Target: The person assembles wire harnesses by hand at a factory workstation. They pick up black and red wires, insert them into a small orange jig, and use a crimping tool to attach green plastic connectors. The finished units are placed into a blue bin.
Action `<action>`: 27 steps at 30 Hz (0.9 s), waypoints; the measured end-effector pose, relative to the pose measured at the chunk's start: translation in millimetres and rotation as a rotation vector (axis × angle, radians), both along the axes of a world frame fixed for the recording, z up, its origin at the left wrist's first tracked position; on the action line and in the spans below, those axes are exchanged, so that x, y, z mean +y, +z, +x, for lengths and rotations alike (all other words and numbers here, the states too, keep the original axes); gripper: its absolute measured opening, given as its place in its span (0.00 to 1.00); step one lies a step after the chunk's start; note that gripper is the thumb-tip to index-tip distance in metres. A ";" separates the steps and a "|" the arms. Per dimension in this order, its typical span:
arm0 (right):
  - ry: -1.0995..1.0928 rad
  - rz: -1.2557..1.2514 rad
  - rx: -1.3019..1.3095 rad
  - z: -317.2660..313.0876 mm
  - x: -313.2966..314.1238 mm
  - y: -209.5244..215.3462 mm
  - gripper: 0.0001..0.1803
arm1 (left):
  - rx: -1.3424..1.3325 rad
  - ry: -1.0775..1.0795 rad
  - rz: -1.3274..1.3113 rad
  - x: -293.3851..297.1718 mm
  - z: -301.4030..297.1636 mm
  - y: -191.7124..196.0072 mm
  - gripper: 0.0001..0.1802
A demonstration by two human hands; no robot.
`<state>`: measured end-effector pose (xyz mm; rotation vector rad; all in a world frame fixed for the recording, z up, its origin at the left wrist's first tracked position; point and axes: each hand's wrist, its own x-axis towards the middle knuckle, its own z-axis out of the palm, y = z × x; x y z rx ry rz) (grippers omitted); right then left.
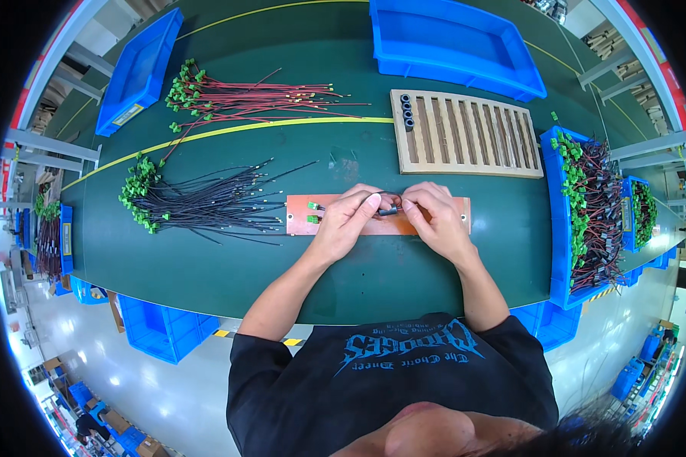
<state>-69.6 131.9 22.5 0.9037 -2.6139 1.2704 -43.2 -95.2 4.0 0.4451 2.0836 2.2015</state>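
Note:
Over an orange-brown board [301, 222] on the green table, my two hands work close together. My left hand [344, 222] is closed, thumb and fingers pinching a thin black wire [389, 195]. The fingertips of my right hand [439, 221] are pinched on the wire too, just beside the left ones. A small black cylinder [389, 212] sits between the hands, below the fingertips; how the wire runs through or around it is partly hidden. Two green connectors [313, 218] lie at the board's left end, beside my left hand.
Black wires [213, 199] with green connectors are spread to the left, red wires [259, 99] behind them. A slotted wooden tray [472, 169] holds several black rings [407, 113]. At right stands a blue bin [560, 259] of wired connectors; another blue bin [457, 65] is at the back.

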 end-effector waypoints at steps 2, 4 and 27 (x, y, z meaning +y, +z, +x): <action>0.010 0.025 0.021 0.1 0.4 6.6 0.04 | -0.030 0.010 0.009 0.0 0.8 4.5 0.12; 0.015 0.056 0.048 -0.2 1.8 6.4 0.05 | -0.016 0.014 -0.046 2.4 2.0 -2.5 0.07; -0.204 -0.625 -0.286 16.5 35.9 -4.0 0.04 | -0.034 -0.173 -0.198 33.8 -24.7 -0.3 0.07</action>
